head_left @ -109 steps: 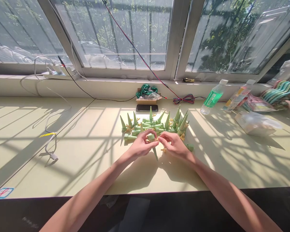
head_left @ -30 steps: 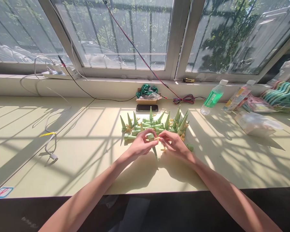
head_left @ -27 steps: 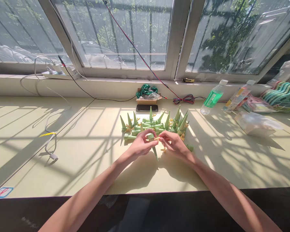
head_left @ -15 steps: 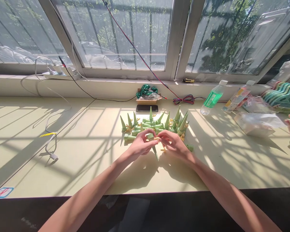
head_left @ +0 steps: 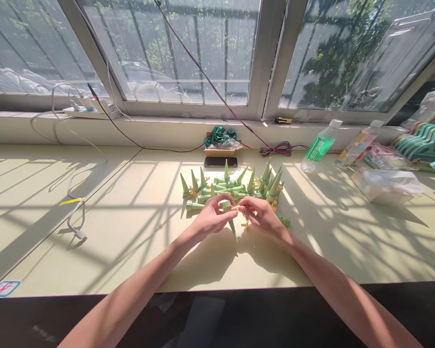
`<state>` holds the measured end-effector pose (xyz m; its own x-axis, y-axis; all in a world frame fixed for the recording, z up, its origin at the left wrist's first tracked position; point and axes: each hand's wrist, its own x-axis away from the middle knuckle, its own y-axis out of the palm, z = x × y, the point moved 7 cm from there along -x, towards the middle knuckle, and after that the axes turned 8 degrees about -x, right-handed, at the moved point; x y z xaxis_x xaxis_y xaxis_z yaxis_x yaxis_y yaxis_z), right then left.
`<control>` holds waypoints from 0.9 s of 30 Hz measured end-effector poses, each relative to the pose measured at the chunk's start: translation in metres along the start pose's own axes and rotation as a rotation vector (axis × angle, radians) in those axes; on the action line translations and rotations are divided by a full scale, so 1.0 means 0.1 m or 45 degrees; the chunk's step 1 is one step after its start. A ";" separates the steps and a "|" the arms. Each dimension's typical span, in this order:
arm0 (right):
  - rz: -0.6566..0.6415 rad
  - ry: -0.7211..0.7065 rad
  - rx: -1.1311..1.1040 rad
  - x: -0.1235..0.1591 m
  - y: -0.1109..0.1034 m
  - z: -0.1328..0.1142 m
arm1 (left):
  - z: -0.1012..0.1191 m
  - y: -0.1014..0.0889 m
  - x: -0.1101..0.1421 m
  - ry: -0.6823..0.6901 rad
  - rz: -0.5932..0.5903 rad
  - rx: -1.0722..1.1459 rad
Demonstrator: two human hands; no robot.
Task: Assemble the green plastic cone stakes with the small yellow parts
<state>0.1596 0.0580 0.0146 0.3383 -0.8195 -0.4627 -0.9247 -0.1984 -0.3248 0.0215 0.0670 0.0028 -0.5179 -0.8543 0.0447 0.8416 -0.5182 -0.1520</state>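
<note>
Green plastic, by the look of it, a cone point(head_left: 232, 229) hangs point-down from my left hand point(head_left: 212, 221), its wide end between curled fingers and thumb, above the sunlit surface point(head_left: 130, 256). My right hand point(head_left: 260, 218) is closed to a pinch at the side of the cone's wide end, fingertips on a small yellow piece point(head_left: 235, 208); whether that piece is seated in the cone or merely against it, I cannot tell. Just beyond my knuckles lie the other cones point(head_left: 226, 171), some upright, some on their sides, with yellow pieces among them. A loose piece point(head_left: 245, 224) sits below my right hand, and a green part point(head_left: 285, 221) lies beside my right wrist. Behind the group is a phone point(head_left: 221, 162); off to the right stands a bottle point(head_left: 313, 154).

The risks, as I judge them, are small ones. With so little of the yellow piece to grip, a push at a slant could make it skid from my fingertips, or bend it. Too light a hold on the wide end could let the cone twist under that push. A forward slip of my knuckles could topple the nearest upright cones.
</note>
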 end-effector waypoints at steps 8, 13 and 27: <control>-0.015 0.013 -0.116 0.00 -0.01 -0.07 | 0.03 0.00 0.01 0.016 -0.032 0.091; -0.001 0.002 -0.089 0.00 -0.01 -0.04 | 0.04 0.02 0.02 0.004 -0.038 0.076; 0.019 -0.056 0.056 -0.01 -0.02 -0.06 | -0.02 -0.02 -0.03 0.084 0.026 -0.124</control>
<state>0.1598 0.0559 0.0201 0.3329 -0.7973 -0.5035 -0.9214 -0.1615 -0.3533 0.0214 0.0709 0.0011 -0.5127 -0.8582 -0.0240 0.8348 -0.4918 -0.2474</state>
